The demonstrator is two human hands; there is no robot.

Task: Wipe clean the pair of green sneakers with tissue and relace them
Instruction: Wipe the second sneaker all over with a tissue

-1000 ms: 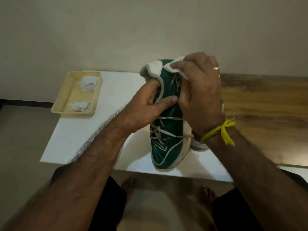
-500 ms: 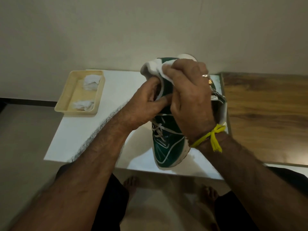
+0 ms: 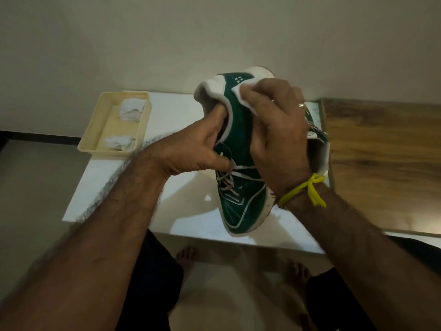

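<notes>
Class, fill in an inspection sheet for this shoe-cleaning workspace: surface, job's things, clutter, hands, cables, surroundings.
Surface: white table, with a wooden top on its right.
Job's things: green sneaker tilted, toe towards the person, still laced; second sneaker behind the right hand; tissue against the heel area.
Clutter: tray at the table's left, holding crumpled tissues.
Hands: left hand grips the sneaker at its collar; right hand presses the tissue to it.
Cables: nothing seen.
Surroundings: plain wall; bare feet on the floor.
</notes>
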